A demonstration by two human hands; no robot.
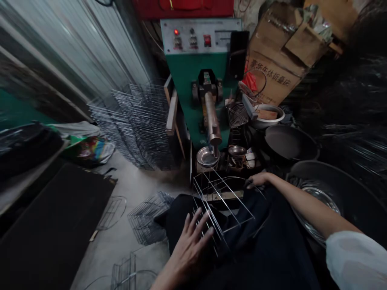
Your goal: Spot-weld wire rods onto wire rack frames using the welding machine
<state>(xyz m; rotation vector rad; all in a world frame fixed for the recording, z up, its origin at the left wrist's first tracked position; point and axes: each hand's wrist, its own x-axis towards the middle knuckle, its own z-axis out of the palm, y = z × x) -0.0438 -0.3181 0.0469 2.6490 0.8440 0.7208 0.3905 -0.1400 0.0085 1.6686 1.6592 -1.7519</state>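
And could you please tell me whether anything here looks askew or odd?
The brown cardboard box with dark printing, right of the green metal machine, looks askew: its sides and printed lines slant in this view.

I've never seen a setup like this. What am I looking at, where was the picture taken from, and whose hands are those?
There is no robot here, just a person working bare-handed. The only picture comes from a camera worn on their head, looking forward and down. The left hand rests with spread fingers against a wire frame, above dark clothing over the lap. The right hand appears to pinch a thin curved wire. Ahead stands a green machine with a lit red lamp and a metal cylinder jutting forward; a small metal dish sits below it. Bundled wire racks stand to the left, and more wirework lies on the floor.
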